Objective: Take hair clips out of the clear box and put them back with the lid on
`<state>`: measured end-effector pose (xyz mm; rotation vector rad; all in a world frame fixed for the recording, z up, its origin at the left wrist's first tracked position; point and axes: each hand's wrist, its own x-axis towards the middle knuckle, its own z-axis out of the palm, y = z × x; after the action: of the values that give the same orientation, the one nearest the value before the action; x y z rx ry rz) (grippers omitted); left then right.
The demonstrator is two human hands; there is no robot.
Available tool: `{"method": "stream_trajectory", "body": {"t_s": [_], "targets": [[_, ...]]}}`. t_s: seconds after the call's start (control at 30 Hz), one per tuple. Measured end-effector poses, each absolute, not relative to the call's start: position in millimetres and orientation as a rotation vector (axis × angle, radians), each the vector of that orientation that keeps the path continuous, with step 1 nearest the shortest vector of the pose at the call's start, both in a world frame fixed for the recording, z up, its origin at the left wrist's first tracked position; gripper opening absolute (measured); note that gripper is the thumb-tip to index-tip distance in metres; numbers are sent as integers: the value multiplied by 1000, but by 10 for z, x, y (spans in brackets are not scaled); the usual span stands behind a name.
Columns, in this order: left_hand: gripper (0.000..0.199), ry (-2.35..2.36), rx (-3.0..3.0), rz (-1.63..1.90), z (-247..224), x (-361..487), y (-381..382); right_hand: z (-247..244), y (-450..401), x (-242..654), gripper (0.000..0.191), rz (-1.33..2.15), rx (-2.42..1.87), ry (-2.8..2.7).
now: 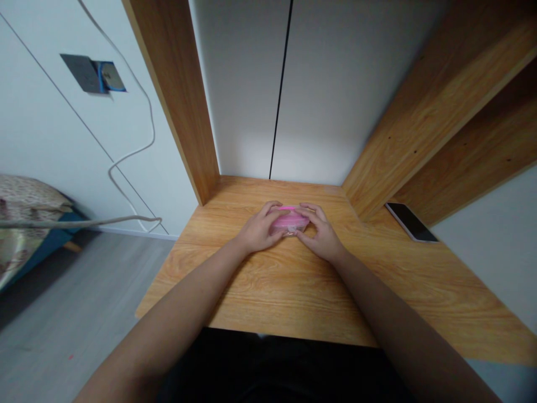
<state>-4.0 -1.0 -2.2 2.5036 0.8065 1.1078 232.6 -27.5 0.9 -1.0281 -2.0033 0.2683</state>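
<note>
Hands (289, 232) (both) holding pink container (290, 221), desktop (293, 291)

Left hand (258, 230): bare; slim fingers, rounded tips; nail detail too small to read.
Right hand (322, 232): bare, similar build; nails likewise unclear.
Left forearm (180, 302): uncovered, smooth, widening from narrow wrist toward elbow.
Right forearm (390, 302): uncovered, same taper.
Garment (277, 372): black, plain across visible part; folds lost in dark; small pale spot along top edge, too blurred to identify.
</note>
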Motion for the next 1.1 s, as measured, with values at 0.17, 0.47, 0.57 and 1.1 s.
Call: {"method": "stream_trajectory", "body": {"t_s": [0.17,0.47,0.57,1.1], "targets": [[59,819,2507,1092,-13,-35,-18,-4,-267,2334,51,286,-1040,-2002],[63,846,2508,1043,-17,-39,-32,-2,-265,2343,51,296,-1029,-2025],[62,839,2502,1054,-4,-40,-40,18,-283,2337,54,307,-1031,-2040],[64,820,2508,1050,17,-46,-47,15,-272,2337,52,341,-1016,-2061]]}}
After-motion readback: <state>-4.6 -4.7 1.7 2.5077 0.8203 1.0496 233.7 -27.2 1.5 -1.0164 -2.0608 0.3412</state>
